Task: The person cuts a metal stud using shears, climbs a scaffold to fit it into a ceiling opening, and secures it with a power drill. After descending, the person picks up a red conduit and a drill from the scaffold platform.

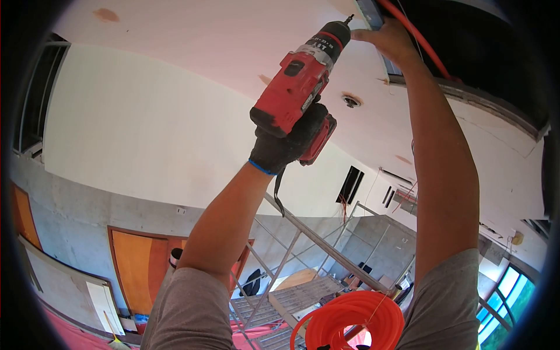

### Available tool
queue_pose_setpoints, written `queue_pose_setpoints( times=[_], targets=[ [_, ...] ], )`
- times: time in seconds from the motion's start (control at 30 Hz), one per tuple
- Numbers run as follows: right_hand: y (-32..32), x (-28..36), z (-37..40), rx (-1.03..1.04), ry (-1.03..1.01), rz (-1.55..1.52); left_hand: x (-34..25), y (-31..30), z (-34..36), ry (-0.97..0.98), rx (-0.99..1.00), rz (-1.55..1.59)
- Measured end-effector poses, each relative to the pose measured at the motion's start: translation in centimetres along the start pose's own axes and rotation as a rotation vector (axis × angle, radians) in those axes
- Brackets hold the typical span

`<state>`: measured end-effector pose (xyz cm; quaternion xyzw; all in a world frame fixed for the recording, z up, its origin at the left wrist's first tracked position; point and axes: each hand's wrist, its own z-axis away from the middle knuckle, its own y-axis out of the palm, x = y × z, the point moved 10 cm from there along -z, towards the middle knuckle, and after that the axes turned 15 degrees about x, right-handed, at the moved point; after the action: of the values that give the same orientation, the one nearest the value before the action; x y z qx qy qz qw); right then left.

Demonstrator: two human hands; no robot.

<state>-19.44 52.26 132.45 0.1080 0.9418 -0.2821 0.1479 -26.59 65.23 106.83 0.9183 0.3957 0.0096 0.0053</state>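
Observation:
My left hand, in a black glove with a blue cuff, is wrapped around the handle of a red cordless drill. The drill tilts up to the right, and a short bit points at the ceiling. Its red battery sits below the handle. At the ceiling opening, my bare right hand grips a grey-blue metal strip along the edge. Its thumb stretches left toward the drill chuck, while the other fingers are partly hidden behind the strip. An orange-red tube runs past that hand.
The dark opening has a rough lower edge. A round hole with a fitting is in the white ceiling. Below are metal scaffold rails, a plank platform, a coil of orange tubing and an orange-brown door.

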Motion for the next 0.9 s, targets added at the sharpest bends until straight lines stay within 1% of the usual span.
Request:
queue_pose_setpoints(
  times=[0.07, 0.17, 0.27, 0.37, 0.43, 0.53, 0.67, 0.77, 0.9],
  targets=[
    [-0.1, 0.3, 0.2, -0.004, 0.003, 0.003, -0.3, 0.1, 0.0, -0.024, -0.009, -0.002],
    [-0.1, 0.7, 0.5, 0.009, -0.015, -0.012, -0.7, 0.1, 0.0, 0.018, 0.009, -0.08],
    [-0.1, 1.1, 0.7, 0.023, -0.028, -0.03, 0.0, 0.0, -0.2, 0.017, 0.006, -0.034],
    [0.0, 0.9, 0.7, 0.013, -0.027, -0.02, 0.0, 0.0, -0.5, 0.008, 0.015, -0.069],
    [-0.1, 1.2, 1.0, 0.028, -0.012, -0.018, -0.3, -0.1, -0.3, 0.013, -0.02, -0.053],
    [0.0, -1.4, -0.8, -0.089, -0.009, -0.055, -0.3, -0.2, -0.2, 0.033, -0.043, -0.027],
    [0.1, -0.9, -0.6, -0.045, -0.036, -0.066, -0.4, -0.2, -0.2, 0.065, -0.049, -0.003],
    [-0.1, 0.4, 0.3, -0.012, -0.052, -0.054, -0.3, -0.1, -0.4, 0.036, 0.003, -0.127],
    [0.0, 0.6, 0.4, 0.018, -0.048, -0.063, -0.5, -0.1, -0.3, 0.029, -0.02, -0.074]
  ],
)
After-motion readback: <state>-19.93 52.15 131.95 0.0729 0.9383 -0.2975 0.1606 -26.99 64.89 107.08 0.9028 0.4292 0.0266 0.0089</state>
